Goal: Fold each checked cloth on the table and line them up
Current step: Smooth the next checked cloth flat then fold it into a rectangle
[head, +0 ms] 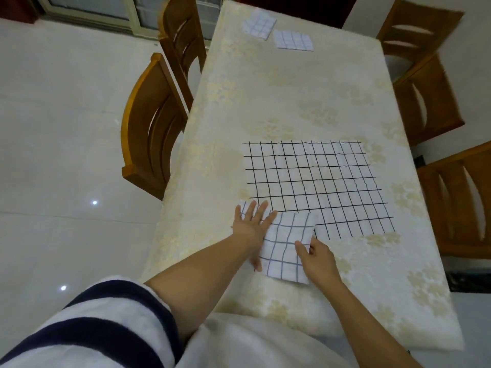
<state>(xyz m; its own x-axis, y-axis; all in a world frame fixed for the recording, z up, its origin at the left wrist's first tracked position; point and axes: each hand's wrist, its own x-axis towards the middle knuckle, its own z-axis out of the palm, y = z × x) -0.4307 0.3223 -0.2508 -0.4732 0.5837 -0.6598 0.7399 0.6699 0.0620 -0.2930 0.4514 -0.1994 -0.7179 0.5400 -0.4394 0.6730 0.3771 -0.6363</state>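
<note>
A small folded white cloth with thin blue checks (285,248) lies near the table's front edge, overlapping the near left corner of a large white cloth with black checks (316,181) spread flat. My left hand (251,225) presses flat on the small cloth's left side, fingers spread. My right hand (316,257) pinches its right edge between thumb and fingers. Two more folded blue-checked cloths (259,25) (293,40) lie side by side at the table's far end.
The table (279,96) wears a cream floral tablecloth. Wooden chairs stand along its left side (151,123) and right side (435,102). White tiled floor lies to the left. My striped sleeve fills the lower left.
</note>
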